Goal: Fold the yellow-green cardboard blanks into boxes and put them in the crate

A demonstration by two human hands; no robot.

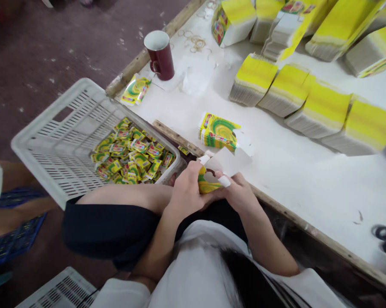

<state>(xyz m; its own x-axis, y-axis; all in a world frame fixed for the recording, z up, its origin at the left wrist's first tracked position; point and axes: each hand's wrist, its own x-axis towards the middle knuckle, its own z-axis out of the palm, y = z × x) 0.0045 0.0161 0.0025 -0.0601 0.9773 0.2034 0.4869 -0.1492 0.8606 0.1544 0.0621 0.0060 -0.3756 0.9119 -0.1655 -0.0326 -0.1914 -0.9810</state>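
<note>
- The left hand (187,184) grasps a small yellow-and-green carton (208,187), with its fingers curled round the side of it.
- The right hand (241,194) also grasps this carton, from the opposite side, with its thumb bent at the opening; white wrapping (224,181) covers a digit of this hand.
- So the carton is between the two sets of fingers, above the lap and near the wooden edge (287,211) of the white table (292,184).
- Just beyond the fingers, on the table, lies a short pile of printed flat cartons (217,130).
- Farther from the fingers, to the right, a row of thick yellow carton stacks (253,79) stands, and more bundles (331,36) are behind this row.
- Ahead and to the left of the fingers are a maroon mug (162,57), a loose flat carton (136,90) and thin rubber bands (197,43).
- To the left of the left fingers, a white plastic crate (29,147) leans beside the table, with many small folded cartons (135,156) inside.
- Well to the right of the right fingers there are black loops (385,235), blurred; they are perhaps scissors handles.
</note>
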